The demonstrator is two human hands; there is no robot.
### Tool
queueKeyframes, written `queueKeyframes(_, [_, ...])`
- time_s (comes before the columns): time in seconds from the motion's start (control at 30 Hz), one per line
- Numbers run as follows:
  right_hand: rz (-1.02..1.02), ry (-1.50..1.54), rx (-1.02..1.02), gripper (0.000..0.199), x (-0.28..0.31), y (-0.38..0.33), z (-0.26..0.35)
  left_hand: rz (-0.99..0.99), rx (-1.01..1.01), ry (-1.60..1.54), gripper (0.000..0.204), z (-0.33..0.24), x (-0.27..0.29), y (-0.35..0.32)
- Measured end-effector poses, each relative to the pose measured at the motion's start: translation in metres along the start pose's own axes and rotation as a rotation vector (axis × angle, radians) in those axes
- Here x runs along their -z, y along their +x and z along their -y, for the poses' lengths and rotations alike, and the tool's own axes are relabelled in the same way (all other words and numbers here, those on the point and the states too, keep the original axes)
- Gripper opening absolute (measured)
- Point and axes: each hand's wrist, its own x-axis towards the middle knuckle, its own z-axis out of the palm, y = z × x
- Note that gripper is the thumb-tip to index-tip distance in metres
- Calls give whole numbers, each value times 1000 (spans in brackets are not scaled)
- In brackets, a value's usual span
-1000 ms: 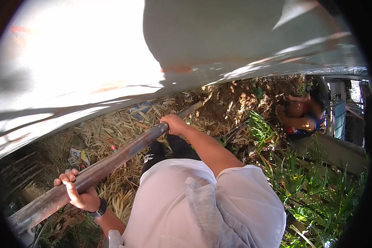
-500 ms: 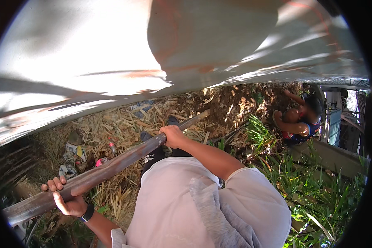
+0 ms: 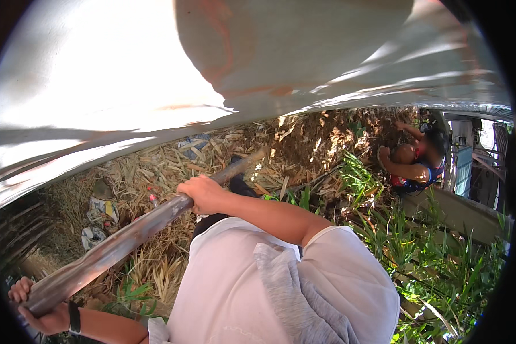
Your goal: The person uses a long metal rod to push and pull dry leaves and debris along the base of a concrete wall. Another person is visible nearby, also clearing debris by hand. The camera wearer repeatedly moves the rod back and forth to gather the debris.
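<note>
A long, thick, brown pole point(image 3: 120, 243) slants across in front of me, from the lower left up toward the dirt at the centre. Wrapped round its near, lower-left end is my left hand point(image 3: 43, 312), with a black band on the wrist. Farther up the pole, my right hand point(image 3: 203, 194) grips it from above. The pole's far end reaches the ground by the loose dirt; I cannot make out whether its tip is sunk in. One of my dark shoes point(image 3: 241, 184) shows beside the pole.
A pale wall point(image 3: 304, 51) rises along the far side. Dry leaves point(image 3: 160, 152) and litter point(image 3: 93, 236) cover the ground at left. Another person point(image 3: 413, 163) crouches at right, one arm toward the dirt point(image 3: 321, 140). Green plants point(image 3: 441, 269) grow at the lower right.
The pole has been drawn back toward the lower left, with both hands moving left along with it. My left hand is now lower. The crouching person has barely shifted.
</note>
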Motion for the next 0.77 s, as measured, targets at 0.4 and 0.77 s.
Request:
queueKeyframes(0.4, [206,-184,-499,67,-22,6,-76,-193,319,19,41,100,41,-79])
queueKeyframes(0.77, [-108,279,13,97,49,66,124,-55,479,72,65,97,-54,-71])
